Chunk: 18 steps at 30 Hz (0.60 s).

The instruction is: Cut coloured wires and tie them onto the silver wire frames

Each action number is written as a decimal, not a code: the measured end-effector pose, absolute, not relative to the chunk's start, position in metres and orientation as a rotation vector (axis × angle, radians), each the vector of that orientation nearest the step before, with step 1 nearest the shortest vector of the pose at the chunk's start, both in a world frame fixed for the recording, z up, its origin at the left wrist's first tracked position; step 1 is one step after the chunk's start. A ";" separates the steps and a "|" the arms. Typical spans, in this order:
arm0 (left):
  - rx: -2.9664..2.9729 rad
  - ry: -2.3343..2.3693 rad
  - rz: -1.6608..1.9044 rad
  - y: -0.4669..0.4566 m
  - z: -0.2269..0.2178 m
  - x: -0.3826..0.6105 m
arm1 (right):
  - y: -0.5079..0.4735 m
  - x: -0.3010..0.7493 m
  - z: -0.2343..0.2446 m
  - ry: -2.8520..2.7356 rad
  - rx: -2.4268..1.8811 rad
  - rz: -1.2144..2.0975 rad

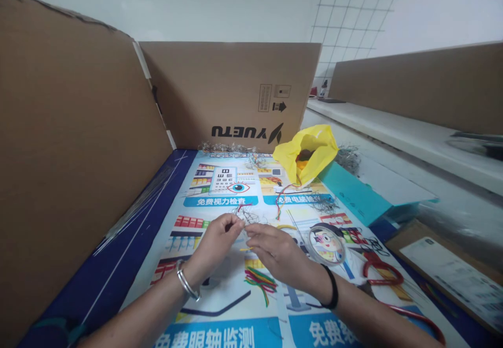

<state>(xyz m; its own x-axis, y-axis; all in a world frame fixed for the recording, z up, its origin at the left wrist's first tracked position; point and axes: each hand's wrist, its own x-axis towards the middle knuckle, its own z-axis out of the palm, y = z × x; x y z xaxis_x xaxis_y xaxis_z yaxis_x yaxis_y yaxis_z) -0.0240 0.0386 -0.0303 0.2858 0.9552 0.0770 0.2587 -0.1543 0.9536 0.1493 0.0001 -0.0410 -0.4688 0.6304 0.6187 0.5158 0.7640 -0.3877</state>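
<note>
My left hand (215,243) and my right hand (275,252) meet over a printed poster (220,306) on the table. Both pinch at a thin strand, hard to make out, that leads from a small tangle of fine wire (245,215) just beyond the fingertips. A silver bangle sits on my left wrist, a black band on my right. A bundle of short coloured strands (260,280) lies on the poster under my right hand. A red cord (281,197) trails toward a yellow plastic bag (306,154).
Cardboard walls stand at the left (70,170) and the back (231,91). A clear roll of tape (327,243) and red-handled scissors (381,273) lie to the right. A teal folder (356,193) and a flat carton (451,274) sit further right.
</note>
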 end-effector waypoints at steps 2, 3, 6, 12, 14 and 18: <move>1.526 1.111 0.885 0.039 -0.031 -0.025 | 0.000 0.150 -0.040 -2.161 -0.844 0.185; 1.478 1.099 0.866 0.040 -0.031 -0.025 | 0.000 0.150 -0.040 -2.159 -0.839 0.190; 1.377 1.067 0.874 0.040 -0.032 -0.025 | -0.001 0.150 -0.037 -2.148 -0.812 0.275; 1.336 1.191 1.018 0.039 -0.028 -0.024 | 0.003 0.156 -0.028 -1.651 -1.003 0.887; 1.310 1.209 1.031 0.039 -0.028 -0.023 | 0.003 0.158 -0.026 -1.485 -1.041 1.080; 1.274 1.205 1.064 0.039 -0.031 -0.023 | 0.003 0.157 -0.022 -1.484 -1.127 1.131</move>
